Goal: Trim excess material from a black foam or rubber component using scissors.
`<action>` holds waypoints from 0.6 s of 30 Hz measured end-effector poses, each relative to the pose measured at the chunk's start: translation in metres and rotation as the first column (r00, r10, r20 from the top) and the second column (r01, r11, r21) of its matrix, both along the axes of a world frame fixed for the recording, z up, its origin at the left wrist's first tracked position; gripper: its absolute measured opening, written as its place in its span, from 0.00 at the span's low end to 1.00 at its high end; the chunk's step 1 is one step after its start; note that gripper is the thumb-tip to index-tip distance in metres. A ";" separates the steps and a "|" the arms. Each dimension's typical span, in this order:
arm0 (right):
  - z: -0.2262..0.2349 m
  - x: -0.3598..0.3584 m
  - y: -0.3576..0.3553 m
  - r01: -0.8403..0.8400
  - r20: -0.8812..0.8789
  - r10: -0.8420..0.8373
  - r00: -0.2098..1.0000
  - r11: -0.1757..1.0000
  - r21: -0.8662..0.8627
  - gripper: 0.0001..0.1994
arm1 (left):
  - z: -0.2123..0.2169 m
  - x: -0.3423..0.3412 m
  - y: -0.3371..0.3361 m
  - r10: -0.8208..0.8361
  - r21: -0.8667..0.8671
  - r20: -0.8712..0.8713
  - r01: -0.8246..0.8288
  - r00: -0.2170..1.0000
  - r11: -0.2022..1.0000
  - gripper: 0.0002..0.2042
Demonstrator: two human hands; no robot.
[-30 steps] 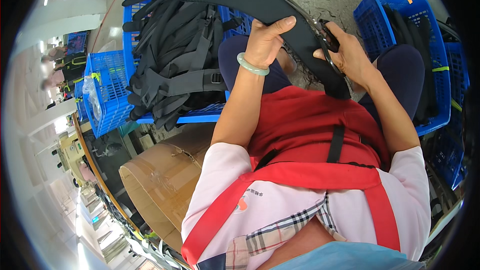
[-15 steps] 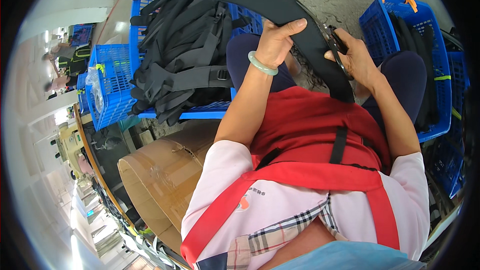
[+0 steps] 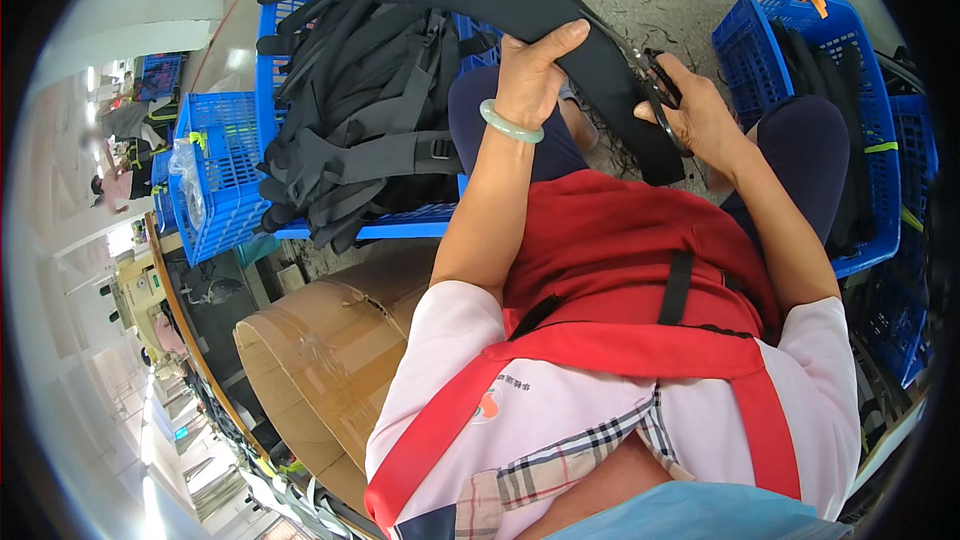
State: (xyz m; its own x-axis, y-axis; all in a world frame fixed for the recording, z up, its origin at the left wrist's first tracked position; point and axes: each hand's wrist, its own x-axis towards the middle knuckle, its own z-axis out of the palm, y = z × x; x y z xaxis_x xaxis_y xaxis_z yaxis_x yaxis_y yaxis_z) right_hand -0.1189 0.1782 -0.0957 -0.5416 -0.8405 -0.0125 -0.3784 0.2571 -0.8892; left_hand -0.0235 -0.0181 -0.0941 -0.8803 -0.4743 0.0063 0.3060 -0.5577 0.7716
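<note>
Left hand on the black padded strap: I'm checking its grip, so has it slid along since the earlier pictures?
Cannot tell: the left hand grips the black padded strap at much the same spot; the camera itself shifted.

The strap [image 3: 520, 0] is showing as matt black padded cloth. The bangle [image 3: 511, 123] is gleaming like smooth pale green stone. The far-left crate [image 3: 300, 230] is looking like glossy blue plastic, the box [image 3: 320, 360] like dull brown cardboard, the apron [image 3: 610, 240] like red cloth.
</note>
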 end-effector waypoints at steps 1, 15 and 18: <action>0.000 0.001 0.000 0.001 0.019 -0.001 1.000 1.000 -0.001 0.23 | 0.000 0.000 0.002 -0.002 0.029 -0.006 0.002 1.000 1.000 0.07; -0.001 0.002 0.001 -0.022 0.087 0.019 0.996 0.999 0.030 0.21 | -0.001 0.002 0.004 0.007 0.094 -0.003 -0.007 1.000 0.996 0.06; 0.003 0.003 0.000 -0.015 0.063 0.014 0.998 1.000 0.020 0.20 | -0.003 0.002 0.005 0.011 0.104 -0.005 -0.010 1.000 0.995 0.07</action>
State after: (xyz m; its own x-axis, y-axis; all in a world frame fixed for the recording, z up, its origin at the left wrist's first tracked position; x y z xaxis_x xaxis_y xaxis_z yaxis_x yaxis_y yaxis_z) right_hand -0.1164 0.1781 -0.0924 -0.5270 -0.8475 -0.0636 -0.3257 0.2706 -0.9059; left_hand -0.0211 -0.0132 -0.0971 -0.8752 -0.4822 -0.0382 0.3168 -0.6312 0.7080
